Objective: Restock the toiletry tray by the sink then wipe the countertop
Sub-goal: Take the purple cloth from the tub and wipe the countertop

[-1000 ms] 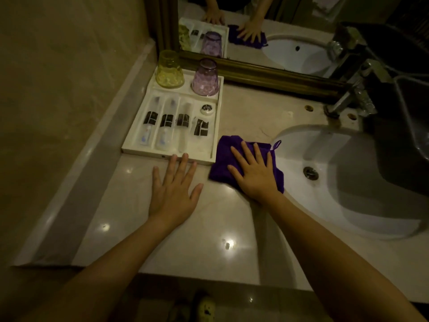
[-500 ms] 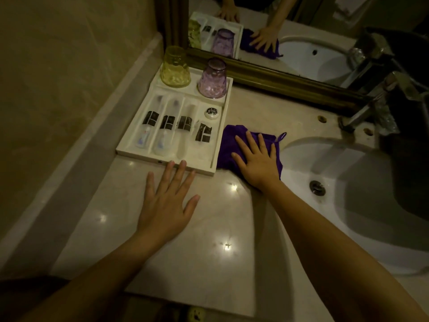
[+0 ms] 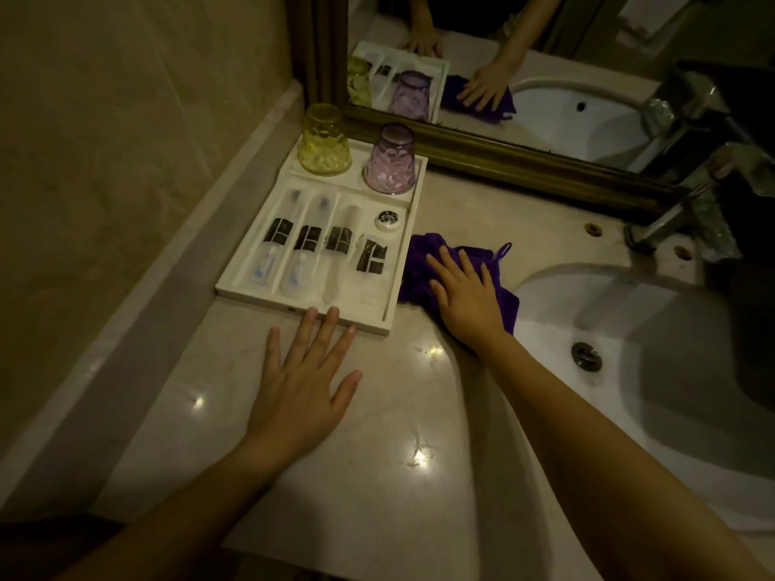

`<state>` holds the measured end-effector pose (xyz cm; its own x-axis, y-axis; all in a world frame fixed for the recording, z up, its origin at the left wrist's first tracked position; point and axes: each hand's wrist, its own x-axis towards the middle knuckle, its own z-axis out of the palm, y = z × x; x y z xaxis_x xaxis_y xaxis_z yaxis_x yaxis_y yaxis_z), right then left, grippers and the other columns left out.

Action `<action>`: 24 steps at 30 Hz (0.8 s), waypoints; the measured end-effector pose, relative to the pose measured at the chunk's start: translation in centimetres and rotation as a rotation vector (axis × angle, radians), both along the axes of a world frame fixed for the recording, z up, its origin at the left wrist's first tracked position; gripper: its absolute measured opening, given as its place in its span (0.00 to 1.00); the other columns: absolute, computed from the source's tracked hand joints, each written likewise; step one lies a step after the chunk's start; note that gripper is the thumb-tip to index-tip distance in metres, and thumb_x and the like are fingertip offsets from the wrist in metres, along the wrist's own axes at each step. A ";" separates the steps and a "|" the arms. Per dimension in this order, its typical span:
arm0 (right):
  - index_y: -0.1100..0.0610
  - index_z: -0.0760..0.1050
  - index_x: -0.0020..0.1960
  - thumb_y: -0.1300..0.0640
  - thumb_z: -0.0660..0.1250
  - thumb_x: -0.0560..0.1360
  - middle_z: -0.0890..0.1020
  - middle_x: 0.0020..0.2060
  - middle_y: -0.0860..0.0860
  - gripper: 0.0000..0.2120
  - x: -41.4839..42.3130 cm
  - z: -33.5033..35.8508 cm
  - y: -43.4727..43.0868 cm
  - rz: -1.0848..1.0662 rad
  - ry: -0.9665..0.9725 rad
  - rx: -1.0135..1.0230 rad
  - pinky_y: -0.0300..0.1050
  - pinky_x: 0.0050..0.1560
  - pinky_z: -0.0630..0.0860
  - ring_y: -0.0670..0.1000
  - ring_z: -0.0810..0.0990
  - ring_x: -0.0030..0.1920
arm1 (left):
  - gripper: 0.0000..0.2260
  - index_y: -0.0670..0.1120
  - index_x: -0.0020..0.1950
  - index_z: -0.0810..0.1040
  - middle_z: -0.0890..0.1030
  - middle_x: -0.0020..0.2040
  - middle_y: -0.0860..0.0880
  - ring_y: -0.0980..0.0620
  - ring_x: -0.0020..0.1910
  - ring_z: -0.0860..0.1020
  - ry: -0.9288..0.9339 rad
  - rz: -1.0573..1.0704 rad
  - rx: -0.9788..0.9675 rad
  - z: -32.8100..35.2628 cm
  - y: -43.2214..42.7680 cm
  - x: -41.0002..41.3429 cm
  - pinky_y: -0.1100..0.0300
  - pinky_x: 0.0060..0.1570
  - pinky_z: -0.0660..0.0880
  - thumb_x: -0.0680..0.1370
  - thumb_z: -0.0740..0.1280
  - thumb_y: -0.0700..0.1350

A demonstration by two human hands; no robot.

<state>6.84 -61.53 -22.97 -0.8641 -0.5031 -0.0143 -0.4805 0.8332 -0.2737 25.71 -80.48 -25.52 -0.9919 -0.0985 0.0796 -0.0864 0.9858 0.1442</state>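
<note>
Now the right hand (image 3: 465,297), pressed flat and open on the purple cloth (image 3: 419,262), has pushed it up along the white tray (image 3: 394,306), so wiping looks well underway. The left hand (image 3: 300,390) lies open on the glossy marble countertop (image 3: 377,475), fingertips touching the tray's front edge. Packets fill the tray's slots; two faceted cups stand upturned behind.

The white toiletry tray (image 3: 394,262) lies flat on the pale marble countertop (image 3: 377,434), left of the sink (image 3: 654,371). Its back compartments hold an upturned yellow cup (image 3: 323,141) and purple cup (image 3: 391,159); its long slots hold wrapped toiletries (image 3: 308,249). A crumpled purple cloth (image 3: 419,262) lies between tray and sink, touching the tray's right edge.
</note>
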 end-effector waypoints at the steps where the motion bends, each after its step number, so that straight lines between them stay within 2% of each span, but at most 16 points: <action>1: 0.47 0.52 0.75 0.48 0.46 0.81 0.52 0.76 0.49 0.22 0.6 0.0 0.1 0.009 0.002 0.000 0.54 0.74 0.40 0.51 0.46 0.76 | 0.28 0.55 0.75 0.47 0.47 0.78 0.50 0.50 0.76 0.44 -0.001 0.000 0.002 0.0 0.0 0.0 0.39 0.71 0.47 0.77 0.42 0.62; 7: 0.46 0.51 0.75 0.46 0.45 0.81 0.52 0.76 0.47 0.23 4.7 -0.1 0.3 0.028 0.016 0.013 0.51 0.73 0.38 0.50 0.46 0.76 | 0.28 0.56 0.75 0.43 0.44 0.77 0.51 0.49 0.76 0.43 -0.005 0.002 -0.002 0.0 0.0 -0.1 0.39 0.71 0.47 0.77 0.42 0.63; 12: 0.45 0.49 0.74 0.45 0.44 0.80 0.51 0.76 0.46 0.23 8.6 -0.1 0.7 0.043 -0.021 0.026 0.50 0.73 0.36 0.49 0.44 0.76 | 0.27 0.55 0.75 0.44 0.44 0.77 0.51 0.50 0.76 0.43 -0.008 0.004 -0.022 0.0 0.0 -0.1 0.39 0.71 0.47 0.77 0.42 0.62; 16: 0.45 0.52 0.74 0.47 0.46 0.81 0.53 0.76 0.46 0.22 12.2 0.3 1.1 0.042 -0.044 -0.020 0.50 0.74 0.38 0.48 0.45 0.76 | 0.28 0.56 0.74 0.40 0.40 0.77 0.51 0.50 0.75 0.39 -0.017 0.007 -0.027 -0.2 -0.1 -0.3 0.40 0.71 0.44 0.76 0.41 0.62; 20: 0.46 0.61 0.71 0.53 0.52 0.81 0.61 0.74 0.45 0.19 16.2 0.8 1.5 -0.098 -0.076 -0.221 0.49 0.76 0.46 0.46 0.53 0.75 | 0.28 0.56 0.73 0.38 0.38 0.76 0.52 0.50 0.75 0.38 -0.021 0.002 0.001 0.0 -0.1 -0.3 0.40 0.71 0.43 0.76 0.40 0.62; 24: 0.49 0.65 0.69 0.56 0.53 0.80 0.66 0.71 0.47 0.18 15.9 2.1 1.3 -0.361 -0.197 -0.671 0.46 0.71 0.62 0.48 0.65 0.70 | 0.28 0.56 0.74 0.39 0.38 0.76 0.52 0.51 0.75 0.38 -0.018 -0.004 0.003 0.1 -0.1 -0.1 0.40 0.71 0.43 0.76 0.40 0.62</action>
